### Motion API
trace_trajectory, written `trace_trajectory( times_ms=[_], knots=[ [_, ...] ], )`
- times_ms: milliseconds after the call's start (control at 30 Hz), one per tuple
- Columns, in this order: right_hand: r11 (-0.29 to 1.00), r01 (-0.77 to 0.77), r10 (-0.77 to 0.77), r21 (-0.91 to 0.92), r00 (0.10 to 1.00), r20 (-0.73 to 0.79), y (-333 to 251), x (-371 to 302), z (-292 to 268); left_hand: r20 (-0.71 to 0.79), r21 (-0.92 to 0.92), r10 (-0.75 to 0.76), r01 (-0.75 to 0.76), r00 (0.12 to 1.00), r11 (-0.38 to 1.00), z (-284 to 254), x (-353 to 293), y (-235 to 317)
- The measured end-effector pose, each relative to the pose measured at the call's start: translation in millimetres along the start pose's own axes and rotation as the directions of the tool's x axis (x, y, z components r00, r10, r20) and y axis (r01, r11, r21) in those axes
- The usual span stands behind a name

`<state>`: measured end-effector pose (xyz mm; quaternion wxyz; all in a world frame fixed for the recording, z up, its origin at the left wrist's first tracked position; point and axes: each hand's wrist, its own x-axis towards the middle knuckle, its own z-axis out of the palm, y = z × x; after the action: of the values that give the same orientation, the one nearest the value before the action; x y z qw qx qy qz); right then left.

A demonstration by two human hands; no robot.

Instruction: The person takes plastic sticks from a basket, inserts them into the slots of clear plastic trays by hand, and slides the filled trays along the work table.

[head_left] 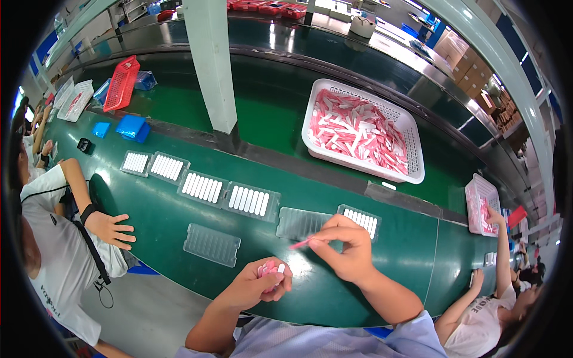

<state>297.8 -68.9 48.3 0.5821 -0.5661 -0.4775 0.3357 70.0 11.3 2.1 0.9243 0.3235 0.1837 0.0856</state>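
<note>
My left hand [246, 287] is closed around a small bunch of pink and white sticks [270, 269], low over the front of the green table. Between thumb and fingers my right hand [346, 253] pinches one slim pink stick [299, 244]. That hand hovers in front of a clear ribbed plastic tray [298, 222] and covers part of it. Another clear tray [212, 243] with bare grooves lies at the left, nearer to me. Behind it, a row of clear trays [249, 201] holds white sticks side by side. One more filled tray [362, 219] sits just behind my right hand.
A white basket [364, 165] heaped with pink and white sticks stands at the back right. A pale post [212, 71] rises from the table's rear. Co-workers sit at both sides; one person's hand [111, 228] rests at the left. Blue packs [132, 127] and a red basket [122, 83] lie back left.
</note>
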Motion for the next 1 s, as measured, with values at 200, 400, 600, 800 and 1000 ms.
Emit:
trace_trajectory(
  times_ms=[200,400,600,800,1000],
  knots=[
    [0.293,0.571,-0.638,-0.767,0.714,0.288,35.5,55.2,28.6,0.076,-0.012,-0.09,0.091,0.993,0.996,-8.0,2.6,-15.1],
    [0.462,0.434,-0.327,-0.773,0.894,0.306,54.8,57.2,46.9,0.006,-0.05,-0.083,0.083,0.997,0.995,-18.9,-18.6,-23.6],
    [0.631,0.386,-0.28,-0.673,0.922,0.266,40.1,61.8,33.9,0.036,-0.122,-0.046,0.05,0.998,0.991,-23.7,-22.9,-19.3],
    [0.596,0.312,-0.29,-0.74,0.943,0.164,18.0,45.6,-5.7,-0.102,-0.102,-0.062,0.052,0.993,0.993,-15.8,-18.9,-9.7],
    [0.503,0.308,-0.079,-0.808,0.947,0.311,24.4,11.5,-35.3,-0.172,-0.025,-0.058,0.054,0.983,0.998,-11.3,-12.2,-8.4]
  ],
)
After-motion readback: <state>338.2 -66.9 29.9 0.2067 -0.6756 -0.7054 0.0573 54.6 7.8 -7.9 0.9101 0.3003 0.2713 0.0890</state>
